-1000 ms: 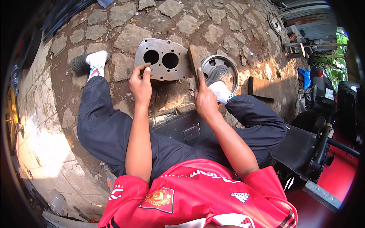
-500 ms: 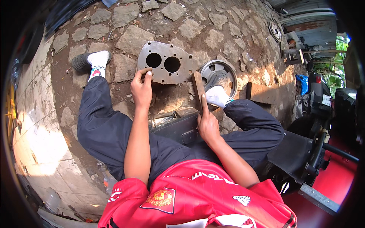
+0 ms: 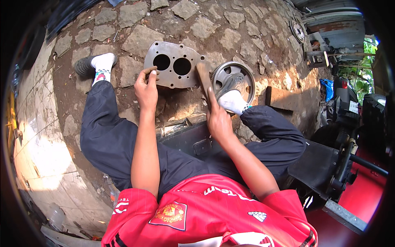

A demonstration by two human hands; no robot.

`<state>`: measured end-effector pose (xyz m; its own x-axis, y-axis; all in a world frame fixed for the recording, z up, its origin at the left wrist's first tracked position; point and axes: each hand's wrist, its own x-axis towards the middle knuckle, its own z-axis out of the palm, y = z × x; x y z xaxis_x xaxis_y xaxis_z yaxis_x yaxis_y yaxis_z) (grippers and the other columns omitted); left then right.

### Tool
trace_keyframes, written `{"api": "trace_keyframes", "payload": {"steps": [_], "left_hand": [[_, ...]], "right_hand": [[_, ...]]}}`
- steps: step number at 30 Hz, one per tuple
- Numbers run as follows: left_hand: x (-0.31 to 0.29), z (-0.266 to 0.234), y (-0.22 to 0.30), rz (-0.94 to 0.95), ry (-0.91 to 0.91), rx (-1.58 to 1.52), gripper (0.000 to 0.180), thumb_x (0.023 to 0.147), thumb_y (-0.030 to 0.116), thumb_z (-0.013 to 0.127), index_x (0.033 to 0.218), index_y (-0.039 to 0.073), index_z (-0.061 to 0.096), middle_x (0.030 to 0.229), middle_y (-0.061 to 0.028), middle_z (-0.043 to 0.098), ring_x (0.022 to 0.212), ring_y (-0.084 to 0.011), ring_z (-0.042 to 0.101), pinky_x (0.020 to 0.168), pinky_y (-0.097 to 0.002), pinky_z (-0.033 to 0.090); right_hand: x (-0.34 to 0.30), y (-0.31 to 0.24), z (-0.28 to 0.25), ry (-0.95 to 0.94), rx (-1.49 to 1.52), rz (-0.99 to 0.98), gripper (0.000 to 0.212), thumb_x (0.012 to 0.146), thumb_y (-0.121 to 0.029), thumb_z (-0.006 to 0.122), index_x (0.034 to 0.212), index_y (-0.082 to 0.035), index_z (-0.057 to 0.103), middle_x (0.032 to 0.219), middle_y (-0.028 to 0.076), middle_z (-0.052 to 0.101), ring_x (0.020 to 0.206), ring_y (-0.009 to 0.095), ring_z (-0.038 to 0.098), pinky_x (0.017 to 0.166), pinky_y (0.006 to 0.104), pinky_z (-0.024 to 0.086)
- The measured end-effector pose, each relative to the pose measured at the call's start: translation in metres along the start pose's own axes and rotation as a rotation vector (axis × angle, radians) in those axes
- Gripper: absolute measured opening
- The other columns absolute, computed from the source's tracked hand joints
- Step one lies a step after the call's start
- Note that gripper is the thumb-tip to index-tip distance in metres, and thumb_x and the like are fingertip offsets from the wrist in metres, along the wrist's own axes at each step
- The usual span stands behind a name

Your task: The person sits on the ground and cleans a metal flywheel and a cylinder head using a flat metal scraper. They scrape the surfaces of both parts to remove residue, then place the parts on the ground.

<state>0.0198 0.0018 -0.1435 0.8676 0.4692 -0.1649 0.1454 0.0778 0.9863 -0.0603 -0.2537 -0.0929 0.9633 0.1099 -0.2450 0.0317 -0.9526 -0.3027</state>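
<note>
In the head view, the metal block [image 3: 172, 75] lies ahead of both hands over the stone ground [image 3: 142, 40], its long axis running left to right; the left hand [image 3: 146, 94], fingers bent, is nearer, at its near left edge, while the right hand [image 3: 220, 124] grips a flat bar [image 3: 204, 79] slanting toward its right end. Blur hides whether the bar touches; whether the left fingers pinch or merely rest, I cannot tell.

The block [image 3: 172, 75] is grey, the bar [image 3: 203, 79] brown, the shirt [image 3: 214, 214] red with black stripes.
</note>
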Motion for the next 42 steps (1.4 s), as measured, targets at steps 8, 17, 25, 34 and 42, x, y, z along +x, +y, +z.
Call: {"api": "trace_keyframes", "payload": {"steps": [8,17,25,34,42], "left_hand": [[-0.010,-0.011,-0.002,-0.054,-0.009,0.030,0.023,0.106,0.014,0.062,0.121,0.001,0.074,0.106,-0.0080,0.077,0.091,-0.0113,0.069,0.080,-0.0264,0.053],[-0.002,0.008,0.008,-0.044,-0.039,-0.067,0.023,0.103,0.012,0.062,0.118,0.000,0.074,0.104,-0.0079,0.077,0.090,-0.0128,0.069,0.082,-0.0280,0.054],[0.007,-0.002,0.003,-0.072,0.035,-0.201,0.019,0.104,0.010,0.062,0.114,-0.002,0.073,0.103,-0.0074,0.076,0.086,-0.0113,0.068,0.080,-0.0269,0.054],[0.007,-0.004,0.006,-0.080,0.037,-0.221,0.019,0.104,0.009,0.062,0.115,-0.001,0.073,0.103,-0.0072,0.076,0.087,-0.0110,0.068,0.079,-0.0260,0.053],[0.003,-0.006,0.003,-0.078,0.023,-0.174,0.019,0.105,0.010,0.062,0.116,0.000,0.074,0.104,-0.0069,0.076,0.086,-0.0106,0.068,0.078,-0.0259,0.053]], "right_hand": [[-0.015,0.002,0.024,0.059,0.110,0.021,0.095,0.097,-0.015,0.065,0.172,-0.027,0.008,0.081,0.030,0.066,0.072,0.053,0.067,0.069,0.0651,0.054],[0.051,-0.008,0.023,0.190,0.100,0.022,0.090,0.099,-0.011,0.066,0.170,-0.014,0.011,0.086,0.035,0.068,0.079,0.055,0.066,0.073,0.0630,0.050],[0.023,-0.021,0.032,0.172,0.193,0.153,0.092,0.100,-0.013,0.066,0.171,-0.015,0.007,0.082,0.032,0.068,0.077,0.055,0.067,0.072,0.0638,0.051],[-0.022,0.001,0.031,0.060,0.094,0.090,0.094,0.098,-0.012,0.065,0.172,-0.016,0.006,0.088,0.034,0.069,0.077,0.053,0.069,0.070,0.0641,0.053],[0.017,-0.007,0.028,0.187,0.092,0.039,0.092,0.098,-0.014,0.065,0.172,-0.015,0.010,0.082,0.031,0.066,0.075,0.053,0.065,0.071,0.0622,0.050]]}}
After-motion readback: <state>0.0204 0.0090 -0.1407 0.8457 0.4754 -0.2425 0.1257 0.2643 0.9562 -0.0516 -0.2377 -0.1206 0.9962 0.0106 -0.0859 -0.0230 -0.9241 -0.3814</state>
